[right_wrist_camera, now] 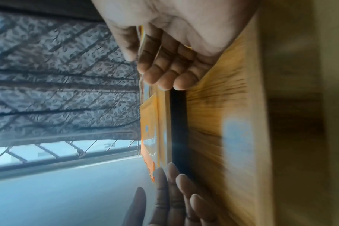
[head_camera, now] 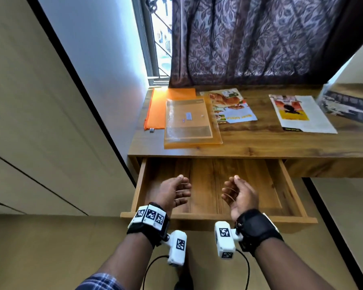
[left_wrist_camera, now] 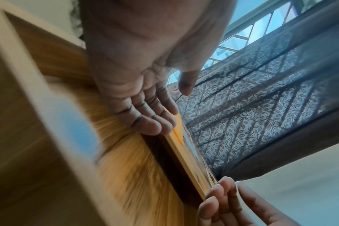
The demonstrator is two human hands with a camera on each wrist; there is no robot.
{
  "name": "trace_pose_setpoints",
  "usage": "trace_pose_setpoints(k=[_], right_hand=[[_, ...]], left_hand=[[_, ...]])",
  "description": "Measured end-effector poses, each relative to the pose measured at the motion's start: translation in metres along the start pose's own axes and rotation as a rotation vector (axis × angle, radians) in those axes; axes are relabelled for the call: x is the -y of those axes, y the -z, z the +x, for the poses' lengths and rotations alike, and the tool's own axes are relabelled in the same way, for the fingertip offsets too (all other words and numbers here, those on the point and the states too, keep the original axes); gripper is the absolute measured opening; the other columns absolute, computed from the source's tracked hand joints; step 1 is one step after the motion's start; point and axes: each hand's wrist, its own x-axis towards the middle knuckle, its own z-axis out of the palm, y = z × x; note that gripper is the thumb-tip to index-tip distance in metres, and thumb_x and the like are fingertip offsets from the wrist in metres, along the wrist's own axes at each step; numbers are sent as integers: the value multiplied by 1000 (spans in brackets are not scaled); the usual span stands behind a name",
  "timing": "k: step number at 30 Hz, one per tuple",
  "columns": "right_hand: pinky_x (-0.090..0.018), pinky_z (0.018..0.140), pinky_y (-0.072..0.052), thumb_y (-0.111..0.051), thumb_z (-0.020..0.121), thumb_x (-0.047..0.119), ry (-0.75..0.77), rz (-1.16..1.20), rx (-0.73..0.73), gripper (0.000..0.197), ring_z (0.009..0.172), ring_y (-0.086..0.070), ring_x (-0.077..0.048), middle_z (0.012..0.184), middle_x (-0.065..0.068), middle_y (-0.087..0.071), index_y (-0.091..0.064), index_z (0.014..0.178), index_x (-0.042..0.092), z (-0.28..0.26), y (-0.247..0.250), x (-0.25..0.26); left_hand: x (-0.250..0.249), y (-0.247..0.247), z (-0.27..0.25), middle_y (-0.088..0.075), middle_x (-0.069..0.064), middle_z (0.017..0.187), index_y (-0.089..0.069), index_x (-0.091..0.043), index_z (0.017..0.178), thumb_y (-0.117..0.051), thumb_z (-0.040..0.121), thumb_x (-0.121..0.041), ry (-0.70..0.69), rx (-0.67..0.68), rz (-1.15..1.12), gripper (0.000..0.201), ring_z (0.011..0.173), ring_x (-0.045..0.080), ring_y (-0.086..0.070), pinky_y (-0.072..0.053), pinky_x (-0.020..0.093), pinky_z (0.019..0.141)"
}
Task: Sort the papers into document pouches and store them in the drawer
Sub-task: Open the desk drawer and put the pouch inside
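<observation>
The wooden drawer (head_camera: 285, 191) under the desk is pulled out and holds nothing. Both hands hover over it, palms facing each other: my left hand (head_camera: 177, 192) and my right hand (head_camera: 237, 194), fingers loosely curled and holding nothing. On the desk's left lie an orange zip pouch (head_camera: 155, 107) and a translucent orange pouch (head_camera: 189, 122) with a clear pouch on top. Colourful printed papers (head_camera: 228, 105) lie mid-desk, more papers (head_camera: 298, 114) to the right. The left wrist view shows my left hand (left_wrist_camera: 145, 107); the right wrist view shows my right hand (right_wrist_camera: 164, 68).
The wooden desk (head_camera: 249, 143) stands against a patterned dark curtain (head_camera: 260, 38) and a window (head_camera: 157, 38). A dark box (head_camera: 348, 105) sits at the desk's far right. Beige cabinet panels (head_camera: 40, 122) run along the left. The drawer's front edge (head_camera: 218, 217) is below my wrists.
</observation>
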Motion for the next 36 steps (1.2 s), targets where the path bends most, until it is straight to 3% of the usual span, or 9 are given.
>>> trace_pose_setpoints(k=[7, 11, 14, 18, 22, 25, 29, 33, 36], right_hand=[[-30, 55, -50, -61, 94, 14, 48, -218, -36, 8, 68, -61, -20, 82, -9, -66, -64, 86, 13, 89, -68, 27], [-31, 57, -51, -67, 89, 16, 91, -441, -94, 5, 71, -59, -16, 83, -7, -63, -64, 86, 17, 130, -94, 36], [-38, 68, -57, -70, 88, 19, 123, -597, -134, 13, 78, -60, -18, 93, -5, -66, -65, 99, 14, 156, -108, 42], [-50, 91, -55, -74, 84, 25, 73, -729, -154, 32, 86, -61, -23, 103, -4, -66, -63, 112, 13, 188, -117, 41], [-38, 65, -59, -70, 89, 26, 76, -777, -145, 33, 74, -63, -19, 102, -7, -68, -61, 117, 13, 204, -127, 46], [-29, 48, -52, -66, 91, 36, 84, -854, -165, 40, 73, -69, -25, 99, -10, -71, -61, 121, 10, 215, -132, 48], [-34, 57, -56, -68, 91, 29, 87, -918, -56, 22, 56, -65, -21, 71, -8, -71, -71, 97, 8, 218, -136, 43], [-30, 49, -51, -69, 87, 4, -36, -599, 71, 14, 53, -60, -25, 74, -15, -69, -67, 98, -5, 209, -141, 42], [-30, 47, -49, -64, 86, -3, -174, -454, 209, 14, 52, -60, -26, 79, -20, -66, -64, 100, -6, 194, -142, 46]], left_hand=[[-72, 6, 90, -60, 8, 90, -62, -12, 99, -53, 101, -28, -40, -93, 56, 18, 68, 18, -58, -49, 28, 58], [-100, 8, 135, -61, 7, 103, -56, -11, 122, -61, 95, -31, -111, -197, 235, 34, 84, 25, -62, -55, 35, 62], [-112, 16, 158, -55, 9, 130, -51, -20, 131, -66, 80, -49, -148, -264, 522, 61, 109, 32, -61, -59, 48, 83], [-112, 25, 174, -39, 8, 149, -37, -22, 149, -66, 90, -41, -140, -238, 794, 68, 127, 33, -51, -51, 52, 100], [-105, 32, 184, -34, 8, 149, -42, -11, 146, -63, 93, -44, -96, -194, 866, 66, 129, 30, -49, -48, 47, 104], [-105, 35, 184, -38, 11, 146, -44, -6, 144, -62, 95, -38, -132, -223, 837, 61, 131, 28, -47, -36, 35, 110], [-102, 39, 191, -47, 12, 139, -46, -7, 142, -68, 90, -34, -111, -281, 647, 63, 128, 30, -49, -39, 41, 112], [-79, 53, 218, -64, 22, 124, -57, -6, 130, -71, 66, -55, -69, -476, 334, 83, 108, 42, -65, -54, 57, 93], [-87, 46, 204, -59, 27, 129, -50, -1, 135, -72, 84, -21, -55, -561, -16, 58, 76, 28, -63, -55, 36, 70]])
